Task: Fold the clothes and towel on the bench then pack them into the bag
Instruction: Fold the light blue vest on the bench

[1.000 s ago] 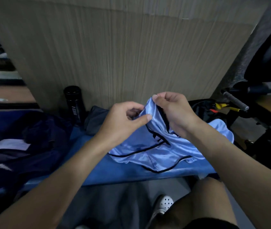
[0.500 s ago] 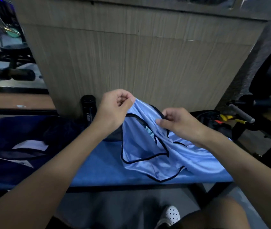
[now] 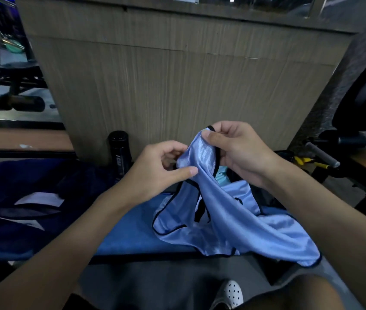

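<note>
A shiny light-blue jersey (image 3: 233, 218) with black trim hangs from both my hands over the blue bench (image 3: 132, 236). My left hand (image 3: 157, 171) pinches the fabric's upper left fold between thumb and fingers. Higher and to the right, my right hand (image 3: 237, 151) pinches the top edge by its black trim. The jersey's lower part lies bunched on the bench and droops over its front edge at the right. A dark navy bag (image 3: 21, 202) with white stripes lies open at the bench's left end. Behind the jersey, a bit of teal cloth (image 3: 221, 176) peeks out.
A black bottle (image 3: 119, 153) stands behind the bench against a wooden panel (image 3: 177, 86). Gym equipment with a grey handle (image 3: 320, 152) stands to the right, more dark machines at far left. My white perforated shoe (image 3: 231, 294) is on the floor below.
My hands came back close together. The right hand rose and now pinches the jersey's top edge, while the left dropped and moved right; the jersey hangs narrower.
</note>
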A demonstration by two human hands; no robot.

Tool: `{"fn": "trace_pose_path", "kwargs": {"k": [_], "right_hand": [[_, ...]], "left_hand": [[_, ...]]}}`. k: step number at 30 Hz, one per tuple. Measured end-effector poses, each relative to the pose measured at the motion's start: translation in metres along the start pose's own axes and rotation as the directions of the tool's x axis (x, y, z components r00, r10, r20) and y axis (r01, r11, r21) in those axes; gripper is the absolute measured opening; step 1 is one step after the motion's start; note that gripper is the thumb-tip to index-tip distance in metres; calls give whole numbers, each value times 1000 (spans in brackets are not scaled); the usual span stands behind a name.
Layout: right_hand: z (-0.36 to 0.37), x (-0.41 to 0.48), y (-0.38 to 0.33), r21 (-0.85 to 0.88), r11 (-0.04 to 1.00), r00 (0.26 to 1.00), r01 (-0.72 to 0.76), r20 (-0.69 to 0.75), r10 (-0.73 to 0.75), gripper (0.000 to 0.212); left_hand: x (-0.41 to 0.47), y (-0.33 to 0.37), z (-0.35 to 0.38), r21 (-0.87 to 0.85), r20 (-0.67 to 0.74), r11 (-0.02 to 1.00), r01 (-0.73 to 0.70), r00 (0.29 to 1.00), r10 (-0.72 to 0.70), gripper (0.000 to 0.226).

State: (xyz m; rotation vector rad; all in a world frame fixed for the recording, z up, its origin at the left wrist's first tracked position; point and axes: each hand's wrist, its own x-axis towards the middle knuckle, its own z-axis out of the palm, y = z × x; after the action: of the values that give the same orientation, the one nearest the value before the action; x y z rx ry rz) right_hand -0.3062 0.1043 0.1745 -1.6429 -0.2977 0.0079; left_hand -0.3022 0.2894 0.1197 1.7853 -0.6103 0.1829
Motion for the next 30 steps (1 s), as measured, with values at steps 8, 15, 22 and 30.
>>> {"fn": "trace_pose_path", "kwargs": {"k": [8, 15, 22, 30], "right_hand": [[-10, 0, 14, -22, 997, 995, -68, 73, 69, 46], [-15, -6, 24, -230, 972, 996, 38, 92, -17, 49], [-28, -5, 22, -282, 951, 989, 124, -40, -141, 14], [-41, -9, 24, -397, 906, 976, 150, -87, -200, 17]], "left_hand": [[3, -5, -18, -32, -231, 999, 20, 973, -27, 26], [11, -3, -27, 13, -227, 999, 36, 973, -32, 14], [13, -3, -13, 56, -79, 997, 51, 996, -47, 25], [21, -4, -1, 183, -44, 983, -31, 998, 40, 16]]}}
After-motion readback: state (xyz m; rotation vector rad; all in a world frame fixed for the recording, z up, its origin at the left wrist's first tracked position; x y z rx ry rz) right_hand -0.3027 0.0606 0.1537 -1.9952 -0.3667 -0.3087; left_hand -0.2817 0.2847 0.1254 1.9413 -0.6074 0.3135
